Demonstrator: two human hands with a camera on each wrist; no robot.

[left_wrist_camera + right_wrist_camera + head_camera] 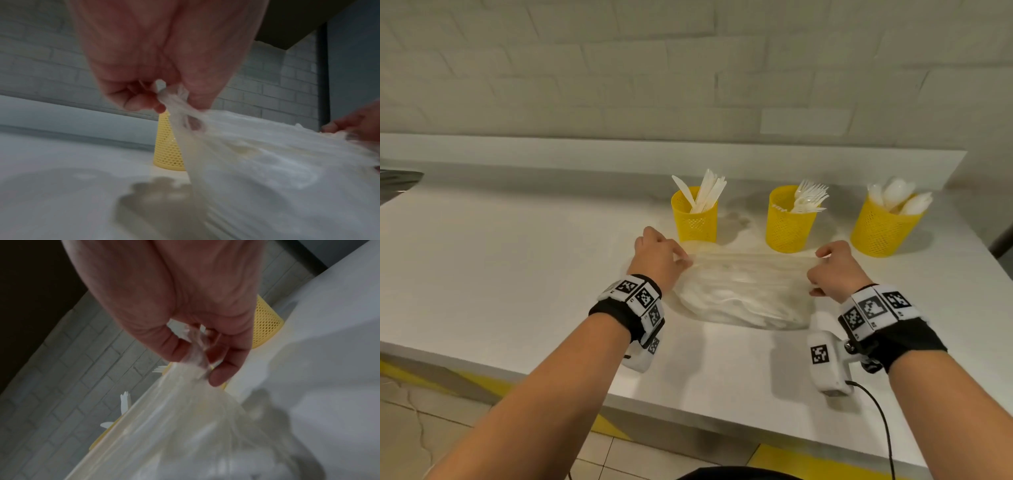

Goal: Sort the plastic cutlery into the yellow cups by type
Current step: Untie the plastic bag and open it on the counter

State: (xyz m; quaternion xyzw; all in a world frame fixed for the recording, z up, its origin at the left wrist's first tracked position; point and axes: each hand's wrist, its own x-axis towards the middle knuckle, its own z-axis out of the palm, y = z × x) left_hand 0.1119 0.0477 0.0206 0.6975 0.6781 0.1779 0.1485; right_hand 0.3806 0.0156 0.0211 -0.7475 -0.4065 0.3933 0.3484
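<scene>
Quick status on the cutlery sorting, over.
Left hand and right hand each pinch the plastic bag. Three yellow cups hold knives, forks, spoons. Nothing blocking.

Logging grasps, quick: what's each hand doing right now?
Left hand: pinching the left edge of the clear plastic bag.
Right hand: pinching the bag's right edge.

A white table (517, 257) fills the middle of the head view, its front edge running from nine o'clock down toward five o'clock. A raised white ledge (585, 150) lines its far side, and above that, across the twelve o'clock band, stands a wall of pale painted brick (688, 68). At nine o'clock a dark metallic edge (397, 181) shows at the table's end; what it belongs to cannot be told. Toward seven o'clock lies a tiled floor (431, 421) with a cracked slab and yellow stripes (400, 373) beside the table's base.
</scene>
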